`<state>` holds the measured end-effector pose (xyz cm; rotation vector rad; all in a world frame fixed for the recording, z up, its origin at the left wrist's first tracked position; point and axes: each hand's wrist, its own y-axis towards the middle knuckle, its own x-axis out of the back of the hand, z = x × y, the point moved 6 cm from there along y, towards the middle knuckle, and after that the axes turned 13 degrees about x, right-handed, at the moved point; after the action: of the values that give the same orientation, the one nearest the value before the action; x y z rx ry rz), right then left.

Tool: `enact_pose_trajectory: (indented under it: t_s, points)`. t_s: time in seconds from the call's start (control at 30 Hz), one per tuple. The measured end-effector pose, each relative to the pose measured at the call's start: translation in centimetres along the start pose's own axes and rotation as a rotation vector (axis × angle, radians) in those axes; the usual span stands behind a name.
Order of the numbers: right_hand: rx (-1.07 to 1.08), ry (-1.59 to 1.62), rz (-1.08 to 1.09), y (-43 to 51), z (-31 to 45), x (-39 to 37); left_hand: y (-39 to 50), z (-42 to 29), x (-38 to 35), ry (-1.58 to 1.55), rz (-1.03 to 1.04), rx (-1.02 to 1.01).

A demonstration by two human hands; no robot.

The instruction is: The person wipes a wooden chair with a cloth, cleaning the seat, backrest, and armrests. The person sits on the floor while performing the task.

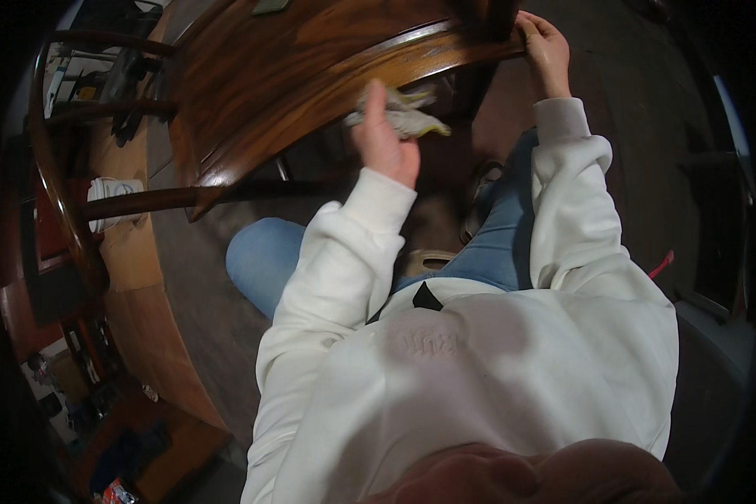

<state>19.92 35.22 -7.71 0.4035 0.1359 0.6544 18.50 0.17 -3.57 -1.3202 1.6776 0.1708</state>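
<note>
My left hand (387,138) holds a crumpled grey-white cloth (409,120) with yellow edging, thumb pointing up. It is close to the front edge of a glossy brown wooden armchair's seat (277,94); whether the cloth touches the wood is unclear. Over on the right, my right hand (548,53) grips the seat's corner by a dark upright post (503,19), its fingertips partly hidden behind the wood. The chair's curved armrest (53,170) and a round rail (145,201) reach out to the left. Light reflects along the seat's front edge.
A white plastic bucket (116,189) stands behind the rail at left, on tan boards (132,264). Between my legs (264,258) is a beige object with a slot (428,261). A small green item (269,6) lies on the seat at the top. Assorted clutter (69,378) sits lower left.
</note>
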Motion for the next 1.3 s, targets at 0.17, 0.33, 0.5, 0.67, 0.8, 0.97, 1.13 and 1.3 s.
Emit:
enact_pose_trajectory:
  t_s: [0.17, 0.33, 0.5, 0.67, 0.8, 0.97, 1.13, 1.3]
  points:
    - [-0.095, 0.279, -0.079, -1.7, 2.9, -1.1, 1.7, 6.4, -6.2, 0.045, 0.284, 0.386]
    - [-0.188, 0.214, -0.032, -2.5, 5.7, -0.8, 1.4, 5.0, -4.0, -0.049, 0.319, 0.447]
    - [-0.207, 0.211, 0.008, -1.7, 3.7, 0.1, 0.0, -3.6, 5.9, -0.216, 0.212, 0.353]
    - [0.118, 0.034, -0.059, -1.5, 4.0, 1.3, -5.8, -12.4, 13.4, -0.221, 0.102, 0.145]
    - [0.046, -0.039, -0.108, -3.1, 5.3, 1.4, -12.5, -18.0, 15.5, -0.189, -0.019, -0.150]
    - [0.124, -0.107, -0.165, -2.7, 7.9, -0.2, -15.1, -22.8, 13.0, 0.247, -0.208, -0.670]
    - [0.278, -0.153, -0.188, -3.4, 9.6, -0.3, -8.4, -19.7, 9.8, 1.029, -0.432, -0.649]
    - [0.502, -0.190, -0.272, -5.0, 13.8, -0.8, -6.9, -12.9, 2.7, 1.616, -0.205, -1.056]
